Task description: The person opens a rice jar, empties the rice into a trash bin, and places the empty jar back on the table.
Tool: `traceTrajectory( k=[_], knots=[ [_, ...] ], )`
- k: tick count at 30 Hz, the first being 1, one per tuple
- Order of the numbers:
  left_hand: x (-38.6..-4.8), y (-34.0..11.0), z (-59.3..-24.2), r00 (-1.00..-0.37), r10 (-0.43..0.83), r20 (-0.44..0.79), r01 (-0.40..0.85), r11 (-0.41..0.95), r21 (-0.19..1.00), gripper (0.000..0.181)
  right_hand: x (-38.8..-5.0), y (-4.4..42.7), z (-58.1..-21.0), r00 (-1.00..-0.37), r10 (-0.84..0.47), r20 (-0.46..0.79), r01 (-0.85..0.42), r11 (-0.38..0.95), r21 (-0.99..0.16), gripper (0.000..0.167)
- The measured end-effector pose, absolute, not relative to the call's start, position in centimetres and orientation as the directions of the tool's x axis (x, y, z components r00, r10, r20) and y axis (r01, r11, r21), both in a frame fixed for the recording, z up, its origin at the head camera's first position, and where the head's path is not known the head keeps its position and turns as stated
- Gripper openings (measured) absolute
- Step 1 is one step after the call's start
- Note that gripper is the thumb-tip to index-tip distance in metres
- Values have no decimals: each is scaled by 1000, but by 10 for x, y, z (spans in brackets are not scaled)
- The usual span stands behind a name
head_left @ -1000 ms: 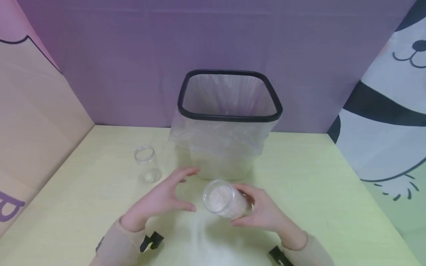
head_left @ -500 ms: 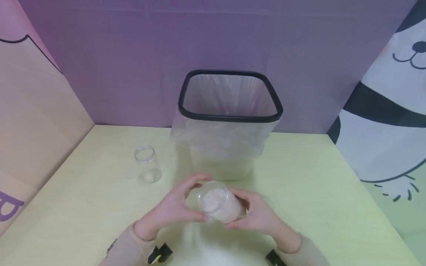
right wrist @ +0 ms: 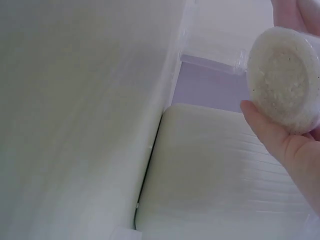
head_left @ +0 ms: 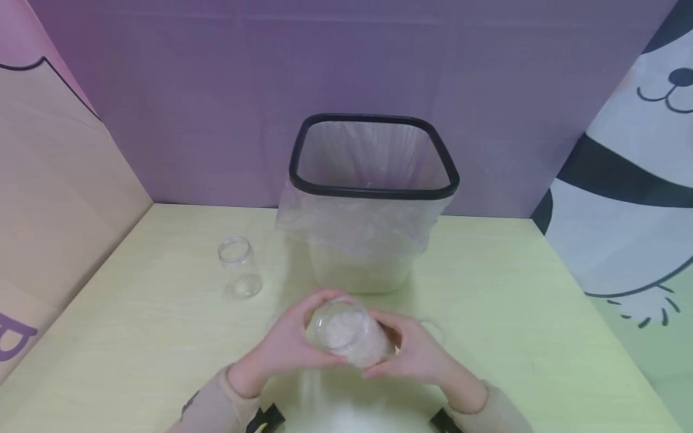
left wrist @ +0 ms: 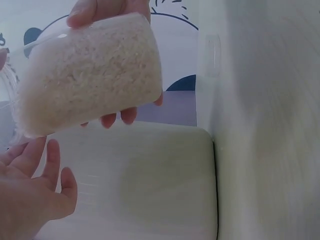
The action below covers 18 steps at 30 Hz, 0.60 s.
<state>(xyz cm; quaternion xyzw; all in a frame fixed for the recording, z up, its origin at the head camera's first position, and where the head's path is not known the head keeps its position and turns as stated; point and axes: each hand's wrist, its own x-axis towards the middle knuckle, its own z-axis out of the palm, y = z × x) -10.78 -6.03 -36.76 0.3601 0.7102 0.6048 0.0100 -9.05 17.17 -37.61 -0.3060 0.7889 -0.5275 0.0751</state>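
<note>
A clear jar of rice [head_left: 360, 340] is held tilted above the table, its mouth end toward the left. My right hand [head_left: 414, 349] grips it round the base end, thumb on the near side. In the right wrist view, the rice-filled base of the jar [right wrist: 282, 77] faces the camera. My left hand [head_left: 292, 343] holds the mouth end between thumb and fingers. Several fingers of that left hand [left wrist: 35, 190] lie by the jar's rim in the left wrist view, some of them loosely spread. Rice fills most of the jar [left wrist: 92, 72].
An uncovered clear jar [head_left: 240, 270] stands on the table to the left. Behind my hands is a pale trash bin [head_left: 363, 264] with a black rim and a clear liner. A clear round piece [head_left: 433, 329] lies on the table, partly behind my right hand. Fabric walls surround the table.
My left hand has moved right and closed onto the mouth end of the jar. The jar and my right hand have shifted slightly left and nearer.
</note>
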Motion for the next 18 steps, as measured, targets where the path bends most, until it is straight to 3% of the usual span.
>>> traceTrajectory(
  k=[7,13,18],
  knots=[
    [-104,-60,-366,-728,486,484,518,-72,852,73,-92,175,-378,-706,-653,274,-497,182,-849,78],
    [-103,-65,-360,-713,450,537,503,-205,840,70,-91,176,-374,-745,-655,123,-417,315,-853,79],
    [-102,-64,-356,-731,426,533,496,-204,844,70,-91,175,-374,-766,-635,96,-397,351,-848,74]
  ],
)
